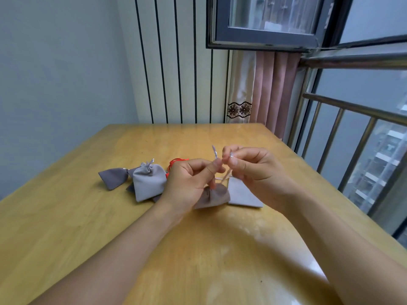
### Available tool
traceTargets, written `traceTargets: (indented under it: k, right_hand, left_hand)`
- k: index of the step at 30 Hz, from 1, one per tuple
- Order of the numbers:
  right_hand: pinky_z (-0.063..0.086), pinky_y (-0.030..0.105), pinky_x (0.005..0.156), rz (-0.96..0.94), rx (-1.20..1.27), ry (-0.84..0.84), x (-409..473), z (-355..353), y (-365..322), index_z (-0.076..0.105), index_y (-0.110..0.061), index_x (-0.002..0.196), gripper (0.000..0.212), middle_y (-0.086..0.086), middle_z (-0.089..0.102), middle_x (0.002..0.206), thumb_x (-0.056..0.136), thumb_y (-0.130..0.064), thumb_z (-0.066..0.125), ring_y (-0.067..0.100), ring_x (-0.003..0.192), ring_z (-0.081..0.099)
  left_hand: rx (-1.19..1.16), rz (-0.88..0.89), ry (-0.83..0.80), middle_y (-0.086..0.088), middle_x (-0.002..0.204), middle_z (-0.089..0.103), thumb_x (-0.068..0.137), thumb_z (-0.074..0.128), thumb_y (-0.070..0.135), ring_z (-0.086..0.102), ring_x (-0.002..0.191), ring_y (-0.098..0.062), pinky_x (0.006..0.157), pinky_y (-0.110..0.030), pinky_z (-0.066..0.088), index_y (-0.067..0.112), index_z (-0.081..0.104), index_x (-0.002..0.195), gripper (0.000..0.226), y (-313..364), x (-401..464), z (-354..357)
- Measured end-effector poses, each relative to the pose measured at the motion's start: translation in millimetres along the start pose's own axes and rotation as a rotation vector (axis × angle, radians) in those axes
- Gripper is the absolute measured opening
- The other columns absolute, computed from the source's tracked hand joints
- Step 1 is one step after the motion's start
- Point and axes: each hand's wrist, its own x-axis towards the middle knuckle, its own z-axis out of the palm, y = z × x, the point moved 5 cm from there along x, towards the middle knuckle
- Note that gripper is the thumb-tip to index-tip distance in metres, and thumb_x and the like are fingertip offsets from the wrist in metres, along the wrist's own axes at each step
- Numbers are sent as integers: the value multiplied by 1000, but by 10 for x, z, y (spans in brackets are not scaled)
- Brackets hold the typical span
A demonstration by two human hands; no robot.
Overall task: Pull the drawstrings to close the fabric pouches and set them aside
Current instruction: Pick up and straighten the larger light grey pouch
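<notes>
Both our grips pinch the drawstrings: left hand [189,179], right hand [253,166], above the dark pouch [214,197] over the desk [66,216]. We are closing it; next, we pull apart, then place it by the closed pouches [148,181].

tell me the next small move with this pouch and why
Probably draw the two hands apart. The left hand and right hand each pinch a pale drawstring above the dark grey pouch, whose neck looks gathered but is not yet set aside with the closed pouches.
</notes>
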Motion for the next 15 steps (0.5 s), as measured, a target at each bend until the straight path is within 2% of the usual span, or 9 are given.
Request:
traceTargets:
  k: [2, 3, 4, 6, 7, 9, 11, 13, 15]
  right_hand:
    - [48, 29, 85, -61, -111, -7, -1, 7, -50, 78, -14, 74, 16, 15, 70, 94, 74, -30, 79, 8, 118, 58]
    - [48, 34, 91, -54, -140, 9, -1, 4, -50, 77, -9, 76, 19, 26, 68, 102, 76, -28, 78, 8, 126, 55]
    - [47, 38, 92, -25, -141, 31, -5, -4, -31, 77, -4, 79, 20, 31, 67, 109, 77, -24, 76, 10, 127, 56]
    - [43, 45, 87, 47, -113, 72, -8, -5, 30, 78, -2, 85, 23, 23, 70, 110, 75, -23, 75, 22, 110, 62]
    - [42, 47, 85, 73, -109, 94, -10, -11, 64, 78, -2, 87, 27, 24, 70, 103, 74, -25, 77, 31, 98, 60]
    - [43, 46, 80, 108, -116, 136, 0, -29, 107, 77, -1, 89, 33, 27, 64, 89, 71, -28, 79, 36, 85, 55]
    - [44, 43, 74, 144, -128, 165, 13, -58, 143, 77, 0, 89, 33, 24, 62, 82, 72, -28, 80, 33, 77, 54]
    - [38, 33, 60, 165, -142, 175, 15, -72, 174, 75, 4, 91, 32, 16, 55, 70, 77, -25, 77, 22, 61, 47]
    - [29, 28, 54, 174, -147, 175, 11, -74, 197, 73, 7, 92, 33, 9, 45, 64, 84, -24, 73, 16, 57, 34]
  left_hand:
    - [38, -5, -69, -2, 49, 46, 82, 64, 36, 42, 45, -7, 47, -14, 37, 6, 72, 75, 31, 6, -32, 62]
    - [28, -26, -118, -4, 50, 45, 81, 62, 38, 42, 45, -9, 46, -15, 37, 7, 73, 78, 33, 5, -54, 96]
    - [21, -43, -165, -5, 51, 46, 82, 61, 39, 43, 47, -12, 46, -17, 38, 9, 74, 79, 32, -9, -73, 123]
    - [11, -83, -240, -3, 52, 51, 89, 57, 38, 46, 52, -20, 54, -24, 40, 8, 71, 77, 35, -47, -95, 161]
    - [-6, -115, -268, -2, 53, 53, 94, 55, 35, 46, 55, -22, 59, -28, 41, 5, 66, 74, 37, -73, -105, 181]
    - [-78, -187, -321, -4, 56, 55, 99, 51, 29, 46, 58, -24, 61, -31, 41, 5, 60, 68, 40, -116, -116, 211]
    - [-231, -275, -375, -10, 60, 54, 97, 46, 29, 46, 60, -25, 61, -34, 41, 2, 62, 75, 39, -140, -114, 236]
    - [-324, -321, -413, -12, 62, 53, 95, 42, 33, 49, 60, -24, 64, -33, 44, 0, 69, 89, 43, -130, -114, 245]
    - [-248, -283, -386, -9, 59, 52, 97, 48, 37, 49, 56, -19, 60, -26, 46, 10, 72, 82, 39, -136, -106, 240]
